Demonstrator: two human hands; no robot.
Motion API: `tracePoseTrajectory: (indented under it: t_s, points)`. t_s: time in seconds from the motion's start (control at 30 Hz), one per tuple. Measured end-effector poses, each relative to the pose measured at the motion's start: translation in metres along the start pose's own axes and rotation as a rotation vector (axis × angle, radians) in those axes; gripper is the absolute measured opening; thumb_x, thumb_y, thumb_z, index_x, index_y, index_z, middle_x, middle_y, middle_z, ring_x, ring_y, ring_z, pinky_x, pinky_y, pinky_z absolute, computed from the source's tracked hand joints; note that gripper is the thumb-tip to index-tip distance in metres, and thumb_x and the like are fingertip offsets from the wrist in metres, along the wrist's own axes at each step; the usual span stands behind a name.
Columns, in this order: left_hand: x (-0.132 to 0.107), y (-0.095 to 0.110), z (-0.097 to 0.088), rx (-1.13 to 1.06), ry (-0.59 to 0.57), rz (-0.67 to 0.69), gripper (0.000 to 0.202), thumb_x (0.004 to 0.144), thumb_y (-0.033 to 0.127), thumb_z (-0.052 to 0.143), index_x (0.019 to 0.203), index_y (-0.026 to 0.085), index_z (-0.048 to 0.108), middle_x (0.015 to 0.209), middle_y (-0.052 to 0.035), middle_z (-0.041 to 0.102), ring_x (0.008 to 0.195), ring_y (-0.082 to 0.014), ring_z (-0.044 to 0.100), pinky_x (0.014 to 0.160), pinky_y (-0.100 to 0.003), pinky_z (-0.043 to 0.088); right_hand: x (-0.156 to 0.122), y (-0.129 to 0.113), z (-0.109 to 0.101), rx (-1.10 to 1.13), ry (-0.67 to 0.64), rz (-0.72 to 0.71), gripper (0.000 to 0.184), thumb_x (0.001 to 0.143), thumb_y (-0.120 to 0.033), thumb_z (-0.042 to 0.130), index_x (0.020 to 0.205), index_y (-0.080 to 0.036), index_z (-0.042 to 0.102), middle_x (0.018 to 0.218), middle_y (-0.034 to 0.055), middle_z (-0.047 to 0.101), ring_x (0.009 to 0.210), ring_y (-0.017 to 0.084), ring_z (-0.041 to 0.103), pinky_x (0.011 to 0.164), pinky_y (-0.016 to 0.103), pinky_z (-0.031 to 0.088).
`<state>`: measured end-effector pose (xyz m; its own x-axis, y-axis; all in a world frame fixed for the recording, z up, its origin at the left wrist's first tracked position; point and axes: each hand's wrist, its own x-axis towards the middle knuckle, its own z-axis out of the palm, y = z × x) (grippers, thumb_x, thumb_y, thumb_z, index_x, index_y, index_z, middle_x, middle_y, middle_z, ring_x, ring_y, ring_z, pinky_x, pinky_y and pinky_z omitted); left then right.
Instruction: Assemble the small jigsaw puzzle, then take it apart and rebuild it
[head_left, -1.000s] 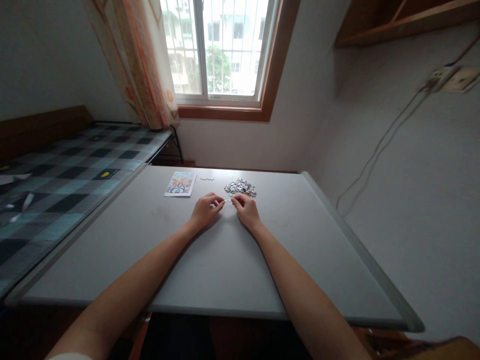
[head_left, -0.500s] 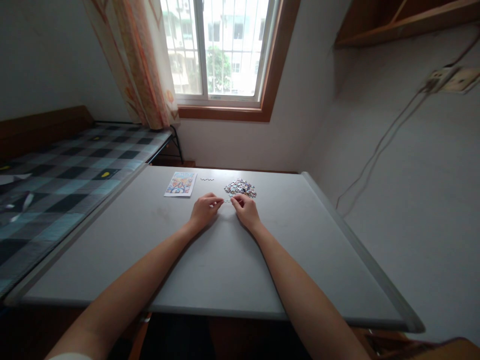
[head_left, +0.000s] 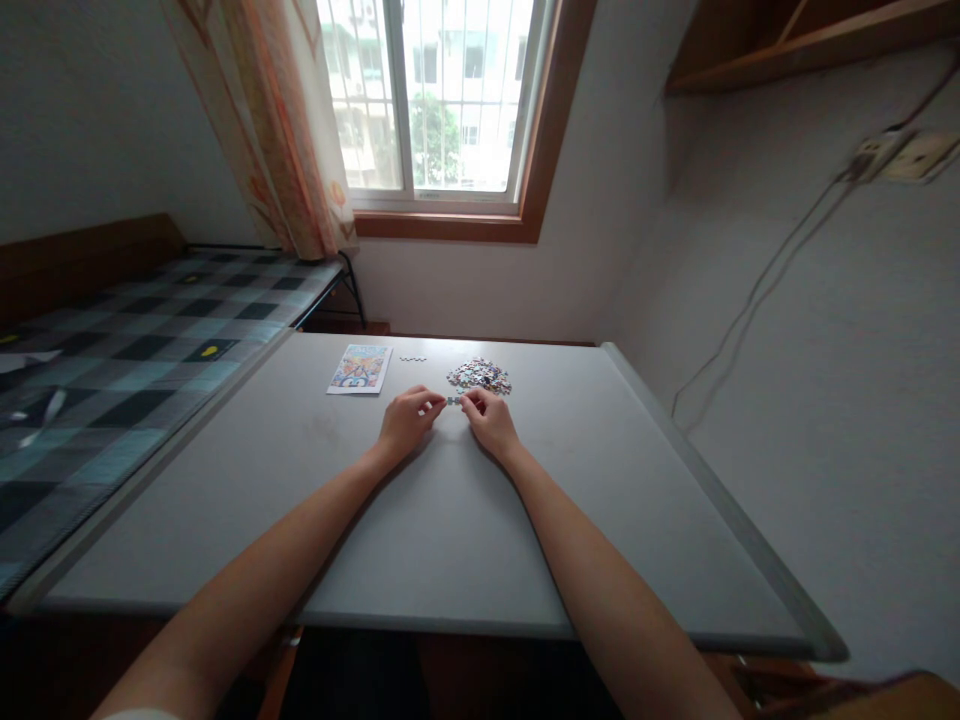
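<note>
Between my fingertips is a short strip of jigsaw puzzle pieces (head_left: 454, 401), held just above the table (head_left: 450, 520). My left hand (head_left: 410, 415) pinches its left end and my right hand (head_left: 488, 415) pinches its right end. Right behind my right hand lies a heap of loose puzzle pieces (head_left: 480, 374). A thin joined row of pieces (head_left: 412, 359) rests farther back, to the left of the heap. Beside that row is a printed picture sheet (head_left: 360, 369), lying flat with colourful artwork.
A bed with a checked cover (head_left: 157, 340) runs along the table's left side. The wall (head_left: 810, 360) with a hanging cable (head_left: 750, 300) stands on the right. Beyond the table are a window (head_left: 442, 110) and a curtain (head_left: 277, 130).
The strip between my fingers has turned, so that more of its dark printed face shows. Both hands stay in nearly the same place, still pinching.
</note>
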<state>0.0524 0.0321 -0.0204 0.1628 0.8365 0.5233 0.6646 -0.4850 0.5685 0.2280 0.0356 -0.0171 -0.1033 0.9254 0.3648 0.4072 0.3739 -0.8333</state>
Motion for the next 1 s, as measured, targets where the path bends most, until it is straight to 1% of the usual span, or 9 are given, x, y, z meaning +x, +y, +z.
tracePoseTrajectory:
  t_s: [0.47,0.63,0.8,1.0]
  points:
    - [-0.0015,0.0069,-0.0029,0.021,0.018,0.034,0.015,0.087,0.028,0.057,0.083,0.021,0.07,0.079,-0.0013,0.064,0.063,-0.0111,0.059,0.062,-0.022,0.045,0.0005,-0.0002,-0.0005,0.002,-0.017,0.003,0.023,0.082,-0.036,0.049,0.073,-0.018,0.059,0.067,0.0022,0.062,0.061,0.014,0.055,0.061,0.025,0.042]
    - [-0.0018,0.0071,-0.003,0.025,0.031,0.031,0.014,0.086,0.027,0.058,0.088,0.022,0.071,0.081,-0.0014,0.065,0.062,-0.0107,0.059,0.062,-0.022,0.045,0.0002,-0.0009,-0.0009,-0.007,-0.025,-0.003,0.023,0.082,-0.036,0.049,0.072,-0.018,0.059,0.066,0.0013,0.061,0.06,0.013,0.053,0.059,0.025,0.041]
    - [-0.0019,0.008,-0.0032,0.04,0.024,0.032,0.015,0.086,0.028,0.058,0.084,0.022,0.072,0.082,-0.0015,0.066,0.063,-0.0111,0.06,0.062,-0.022,0.045,0.0002,0.0004,-0.0005,-0.013,-0.029,0.005,0.022,0.082,-0.035,0.049,0.073,-0.018,0.06,0.066,0.001,0.061,0.06,0.013,0.054,0.059,0.024,0.04]
    - [-0.0014,0.007,-0.0029,0.063,0.026,0.028,0.016,0.087,0.029,0.058,0.085,0.022,0.072,0.083,-0.0019,0.066,0.063,-0.0114,0.06,0.062,-0.023,0.044,-0.0004,0.0009,0.0003,-0.002,-0.036,0.012,0.02,0.082,-0.035,0.051,0.079,-0.018,0.062,0.068,0.002,0.064,0.063,0.014,0.058,0.062,0.025,0.043]
